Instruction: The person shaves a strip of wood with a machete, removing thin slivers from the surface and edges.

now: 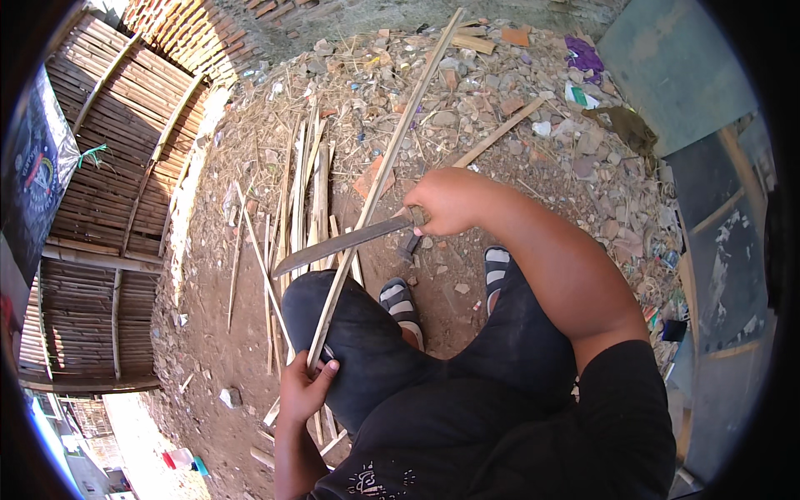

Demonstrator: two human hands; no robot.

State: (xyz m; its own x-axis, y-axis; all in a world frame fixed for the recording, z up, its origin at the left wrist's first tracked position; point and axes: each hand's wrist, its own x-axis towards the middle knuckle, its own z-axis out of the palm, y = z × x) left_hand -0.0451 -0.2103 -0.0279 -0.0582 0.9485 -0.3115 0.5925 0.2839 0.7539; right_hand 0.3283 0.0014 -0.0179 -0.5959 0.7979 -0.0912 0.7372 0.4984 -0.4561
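My right hand (437, 200) grips the handle of a machete (333, 248), whose long dark blade lies across a pale split bamboo strip (387, 158). My left hand (307, 383) holds that strip near its lower end beside my bent left knee (312, 308); the strip slants up to the right over the rubble. Several other pale strips (296, 192) lie loosely bundled on the ground to the left of my feet. A dark bar-like object (408, 247) shows partly below my right hand; I cannot tell what it is.
Rubble, straw and litter (500, 92) cover the dirt ground. A bamboo slat structure (108, 167) with a hanging banner (33, 167) stands left, a brick wall (208, 25) behind, grey boards (667, 75) lean at the right. My sandalled feet (404, 308) are on the dirt.
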